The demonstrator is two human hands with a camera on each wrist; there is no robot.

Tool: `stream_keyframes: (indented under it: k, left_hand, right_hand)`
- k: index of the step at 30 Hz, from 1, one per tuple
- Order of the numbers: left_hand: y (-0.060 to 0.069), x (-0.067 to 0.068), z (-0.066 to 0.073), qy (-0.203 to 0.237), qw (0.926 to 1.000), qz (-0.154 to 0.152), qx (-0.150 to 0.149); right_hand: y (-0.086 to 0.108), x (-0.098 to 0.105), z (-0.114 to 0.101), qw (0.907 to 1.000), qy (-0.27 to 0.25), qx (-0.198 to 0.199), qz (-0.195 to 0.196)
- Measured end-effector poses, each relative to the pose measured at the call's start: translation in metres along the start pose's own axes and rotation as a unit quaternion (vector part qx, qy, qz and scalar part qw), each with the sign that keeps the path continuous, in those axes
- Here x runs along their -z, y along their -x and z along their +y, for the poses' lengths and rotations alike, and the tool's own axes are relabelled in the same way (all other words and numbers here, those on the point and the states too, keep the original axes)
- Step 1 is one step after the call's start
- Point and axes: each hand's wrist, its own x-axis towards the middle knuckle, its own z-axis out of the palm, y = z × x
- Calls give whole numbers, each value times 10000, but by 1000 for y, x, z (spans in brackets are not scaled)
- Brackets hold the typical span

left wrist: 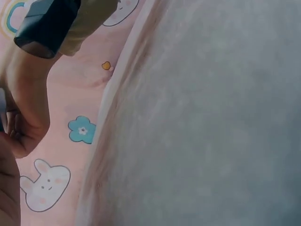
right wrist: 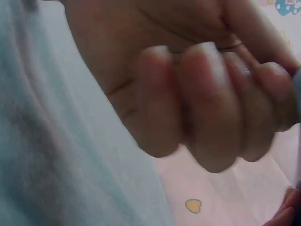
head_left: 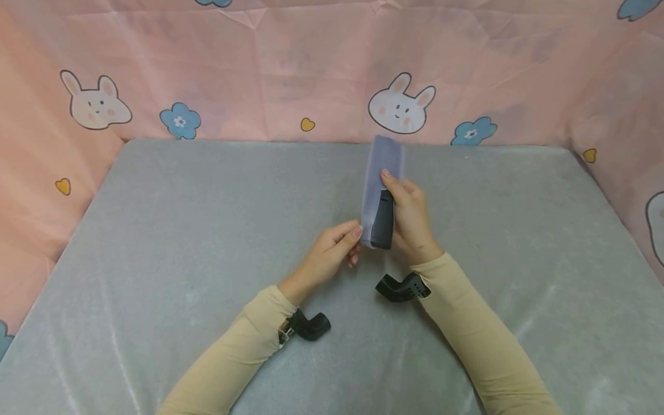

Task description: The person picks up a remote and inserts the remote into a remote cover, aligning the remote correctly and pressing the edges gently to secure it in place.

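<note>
A narrow, translucent purple sleeve is held up over the grey table, with a tapered dark grey object along its lower right side; I cannot tell exactly what that object is. My right hand grips the sleeve from the right, thumb lying on its front just above the dark object. In the right wrist view the fingers of the right hand are curled. At the sleeve's lower left edge, my left hand pinches it between thumb and fingers. Only part of the left hand enters the left wrist view.
A grey cloth-covered table spreads beneath both hands. Pink curtain printed with rabbits and flowers rises behind it and at the sides. Black wrist mounts stick out from both beige sleeves.
</note>
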Motion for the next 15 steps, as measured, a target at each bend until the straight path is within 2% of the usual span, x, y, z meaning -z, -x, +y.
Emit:
stream_keyframes:
  k: [2, 6, 8, 12, 15]
  left_hand:
    - [1, -1, 0, 140, 9999, -11, -82]
    - [2, -3, -3, 487, 9983, -255, -190]
    - [2, -3, -5, 451, 9981, -330, -242]
    - [1, -3, -7, -240, 9985, -92, -479]
    - [0, -2, -7, -812, 9926, 156, -887]
  right_hand:
    - [0, 0, 1, 9999, -102, -101, -14]
    - [0, 1, 0, 9978, -561, -353, 57]
    - [-1, 2, -2, 9953, -822, -495, 97]
    - [-1, 4, -4, 9925, -1020, -675, 73]
    - [-1, 4, -4, 9929, -966, -691, 52]
